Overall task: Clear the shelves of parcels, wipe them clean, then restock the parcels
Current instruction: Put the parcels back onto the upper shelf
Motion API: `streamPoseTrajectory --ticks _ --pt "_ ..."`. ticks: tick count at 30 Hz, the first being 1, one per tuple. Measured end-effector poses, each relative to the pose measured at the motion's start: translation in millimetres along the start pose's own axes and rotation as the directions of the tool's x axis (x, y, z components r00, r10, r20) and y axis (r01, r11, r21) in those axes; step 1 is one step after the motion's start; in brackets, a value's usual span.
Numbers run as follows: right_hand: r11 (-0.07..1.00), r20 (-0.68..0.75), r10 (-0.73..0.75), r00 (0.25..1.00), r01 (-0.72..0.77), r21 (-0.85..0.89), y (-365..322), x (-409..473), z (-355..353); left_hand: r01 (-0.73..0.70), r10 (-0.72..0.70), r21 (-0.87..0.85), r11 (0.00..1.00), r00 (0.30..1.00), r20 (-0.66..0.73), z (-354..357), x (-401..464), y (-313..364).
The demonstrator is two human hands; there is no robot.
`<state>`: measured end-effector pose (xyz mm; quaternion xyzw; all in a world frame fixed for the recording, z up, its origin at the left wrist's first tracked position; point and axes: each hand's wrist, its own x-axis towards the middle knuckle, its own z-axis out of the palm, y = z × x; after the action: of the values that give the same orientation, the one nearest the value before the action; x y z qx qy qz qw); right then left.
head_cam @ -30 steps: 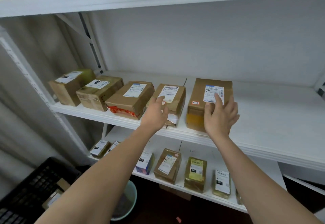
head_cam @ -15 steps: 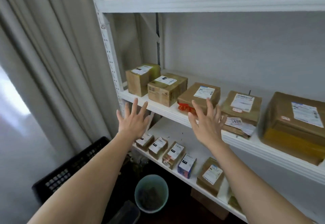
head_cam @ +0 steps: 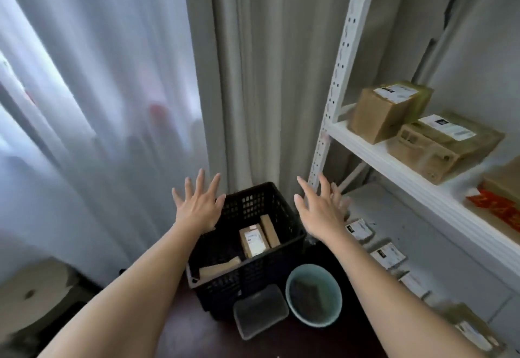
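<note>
Both hands, left hand (head_cam: 198, 209) and right hand (head_cam: 319, 211), have swung from the shelf (head_cam: 394, 166) to the crate (head_cam: 277, 217), fingers spread, empty; restocking probably continues.

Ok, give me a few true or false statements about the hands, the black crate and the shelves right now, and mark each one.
1. Both hands are empty with fingers spread. True: the left hand and right hand hold nothing.
2. The black crate is empty. False: several brown parcels lie inside it.
3. A teal bucket stands on the floor beside the crate. True.
4. The upper shelf has been cleared. False: labelled cardboard boxes are on it.
5. The right hand has a grip on a parcel from the lower shelf. False: it hovers open above the shelf's corner, touching no parcel.
</note>
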<state>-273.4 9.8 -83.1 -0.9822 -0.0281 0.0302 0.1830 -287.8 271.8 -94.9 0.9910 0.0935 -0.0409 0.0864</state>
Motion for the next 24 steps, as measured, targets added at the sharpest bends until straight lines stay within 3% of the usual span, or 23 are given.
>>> streamPoseTrajectory --ticks 6,11,18,24 --pt "0.993 0.26 -0.107 0.96 0.093 0.066 -44 70 71 0.221 -0.221 0.008 0.975 0.974 0.038 25 20 -76" --pt "0.99 0.414 -0.144 0.899 0.135 0.05 -58 132 125 0.349 -0.349 0.026 0.937 0.93 0.112 57 58 -98" --pt "0.984 0.594 -0.174 0.786 0.117 0.134 -32 187 219 0.379 -0.353 -0.093 0.921 0.91 0.217 156 104 -66" --pt "0.985 0.709 -0.125 0.694 -0.001 0.174 -5 202 335 0.41 -0.359 -0.064 0.91 0.854 0.377 274 118 -91"
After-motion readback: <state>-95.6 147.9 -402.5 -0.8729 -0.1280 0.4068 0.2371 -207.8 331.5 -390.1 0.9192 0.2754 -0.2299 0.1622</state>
